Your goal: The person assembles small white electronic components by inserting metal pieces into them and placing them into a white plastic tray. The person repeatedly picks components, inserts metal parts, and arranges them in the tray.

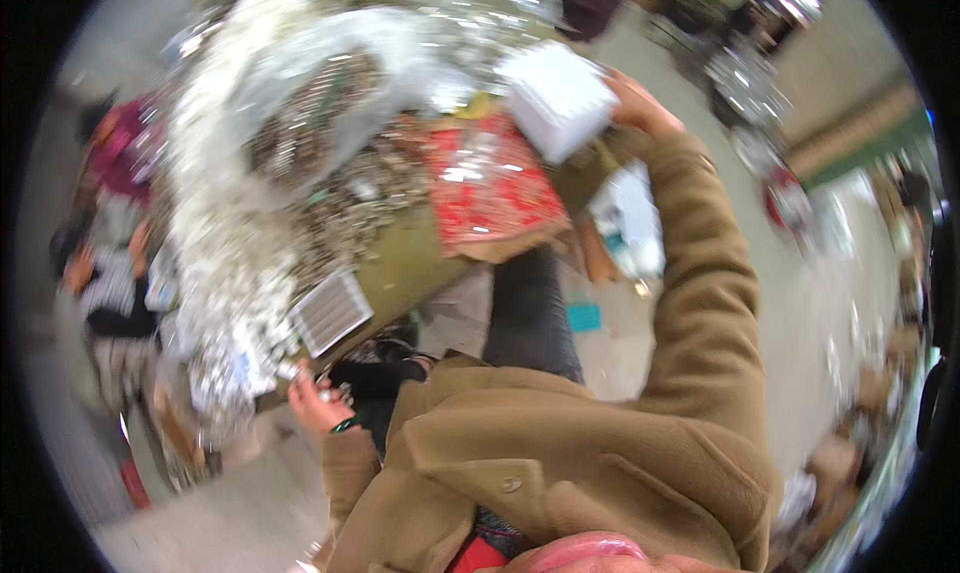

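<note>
My right hand (643, 105) is at the right side of a white box (558, 101), its fingers bent around the far corner. The box is tilted over the right end of the table (405, 265). Low at the left, near the table's edge, my left hand (318, 405) is closed around small pale, shiny bits too blurred to name. A small white ridged tray (331, 314) lies on the table just above that hand. Left of the box is a red patterned sheet or bag (495, 193) with clear plastic on it.
Small metal-looking parts (350, 208) are heaped on the table beside a clear plastic bag (315, 118) of similar parts. White packets (210, 188) cover the left side. Two people (115, 283) work across at the left. A teal piece (583, 318) lies on the floor.
</note>
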{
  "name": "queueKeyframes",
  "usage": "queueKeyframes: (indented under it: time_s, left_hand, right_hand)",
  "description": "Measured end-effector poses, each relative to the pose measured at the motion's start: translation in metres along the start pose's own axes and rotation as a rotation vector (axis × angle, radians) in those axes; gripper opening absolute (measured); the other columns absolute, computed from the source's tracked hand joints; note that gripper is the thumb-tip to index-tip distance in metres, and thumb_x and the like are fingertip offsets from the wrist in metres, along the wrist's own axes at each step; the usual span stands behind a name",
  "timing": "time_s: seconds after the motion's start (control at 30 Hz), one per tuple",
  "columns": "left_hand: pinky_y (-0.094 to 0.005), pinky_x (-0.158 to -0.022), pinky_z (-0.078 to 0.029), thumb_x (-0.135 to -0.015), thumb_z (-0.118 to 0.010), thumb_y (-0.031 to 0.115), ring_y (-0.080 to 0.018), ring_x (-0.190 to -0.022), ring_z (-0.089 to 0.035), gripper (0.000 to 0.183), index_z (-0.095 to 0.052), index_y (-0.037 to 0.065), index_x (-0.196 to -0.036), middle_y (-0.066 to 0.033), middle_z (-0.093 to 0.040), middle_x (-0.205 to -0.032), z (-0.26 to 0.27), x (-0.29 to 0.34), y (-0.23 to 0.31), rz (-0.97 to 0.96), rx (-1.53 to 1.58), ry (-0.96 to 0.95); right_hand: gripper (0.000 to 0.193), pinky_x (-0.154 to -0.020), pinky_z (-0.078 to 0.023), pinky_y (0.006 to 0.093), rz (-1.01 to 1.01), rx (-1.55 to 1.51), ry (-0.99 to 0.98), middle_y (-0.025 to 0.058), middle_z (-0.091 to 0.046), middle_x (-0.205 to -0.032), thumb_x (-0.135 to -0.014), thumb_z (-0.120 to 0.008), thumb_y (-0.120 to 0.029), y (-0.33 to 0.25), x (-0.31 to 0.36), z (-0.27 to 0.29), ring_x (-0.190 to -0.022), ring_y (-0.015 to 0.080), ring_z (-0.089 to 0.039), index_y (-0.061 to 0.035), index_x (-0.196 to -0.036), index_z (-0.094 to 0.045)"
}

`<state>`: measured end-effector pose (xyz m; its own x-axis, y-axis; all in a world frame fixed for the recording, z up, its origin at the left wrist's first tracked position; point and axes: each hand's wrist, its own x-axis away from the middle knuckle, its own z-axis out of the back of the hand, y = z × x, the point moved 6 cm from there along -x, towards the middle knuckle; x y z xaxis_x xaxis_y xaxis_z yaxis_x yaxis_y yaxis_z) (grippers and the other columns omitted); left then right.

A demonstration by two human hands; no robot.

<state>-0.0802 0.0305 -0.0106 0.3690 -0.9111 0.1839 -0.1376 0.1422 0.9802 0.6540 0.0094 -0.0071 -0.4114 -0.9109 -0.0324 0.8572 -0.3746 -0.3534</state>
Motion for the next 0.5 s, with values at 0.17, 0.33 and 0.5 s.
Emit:
queueKeyframes:
  time_s: [0.17,0.33,0.5]
  left_hand:
    - [-0.0187,-0.038,-0.036,-0.094,-0.059,0.017,-0.0049,-0.056,-0.05,0.014,-0.056,0.006,-0.102,-0.0053,-0.067,-0.114,0.0,0.004,-0.004,0.002,0.068,0.027]
    - [-0.02,-0.036,-0.035,-0.095,-0.058,0.017,-0.0051,-0.052,-0.053,0.016,-0.058,0.005,-0.106,-0.0041,-0.068,-0.109,0.002,0.003,-0.006,0.032,0.107,0.05]
    - [-0.0199,-0.038,-0.036,-0.094,-0.06,0.018,-0.005,-0.052,-0.053,0.018,-0.059,0.004,-0.104,-0.0023,-0.067,-0.096,0.002,0.006,-0.005,0.058,0.116,0.031]
  right_hand:
    - [0.067,-0.11,-0.033,0.0426,0.072,0.018,0.104,0.0214,-0.043,-0.144,-0.072,-0.06,-0.017,-0.015,0.007,0.012,-0.133,0.0383,-0.04,-0.0101,-0.138,-0.05]
    - [0.065,-0.107,-0.035,0.0446,-0.034,0.125,0.131,0.0213,-0.041,-0.144,-0.075,-0.066,-0.034,-0.024,0.04,0.021,-0.129,0.0403,-0.042,-0.0127,-0.135,-0.052]
    - [0.068,-0.109,-0.034,0.0435,-0.01,0.114,0.109,0.0225,-0.038,-0.147,-0.076,-0.068,-0.04,-0.014,0.053,0.014,-0.135,0.0392,-0.036,-0.0099,-0.135,-0.052]
